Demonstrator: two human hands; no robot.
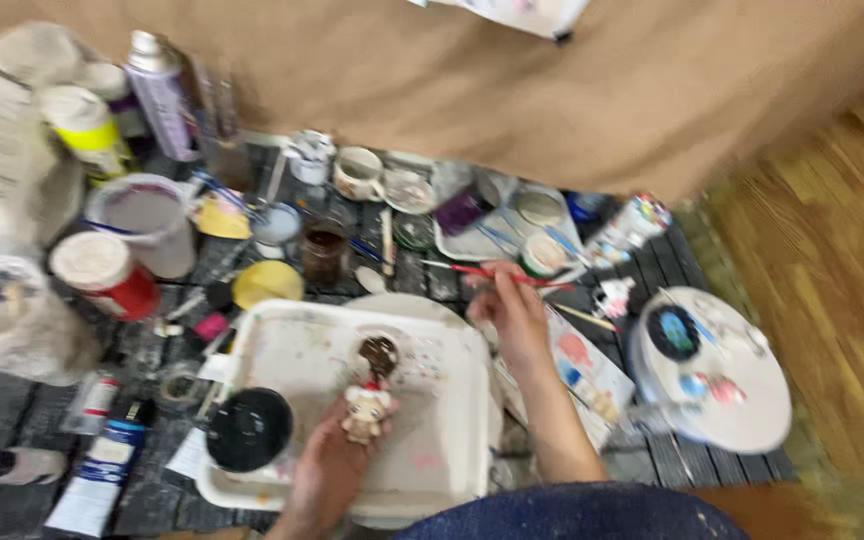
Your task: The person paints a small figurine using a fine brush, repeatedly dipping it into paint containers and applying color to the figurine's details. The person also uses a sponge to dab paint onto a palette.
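My left hand (pixel 327 470) grips a small figurine (pixel 368 410), cream coloured with red trim, over a white square tray (pixel 442 400). A brown blob of paint (pixel 379 352) sits on the tray just above the figurine. My right hand (pixel 514 310) holds a thin red-handled brush (pixel 497 274) that points left, level with the tray's far right corner. A black round lid (pixel 249 429) lies on the tray's left side, beside my left hand.
Paint jars, cups and a spray can (pixel 160 92) crowd the dark slatted surface at the back left. A white round palette (pixel 717 365) with blue and pink paint lies at right. A blue-and-white tube (pixel 102 470) lies at front left. A wooden floor (pixel 842 250) runs along the right.
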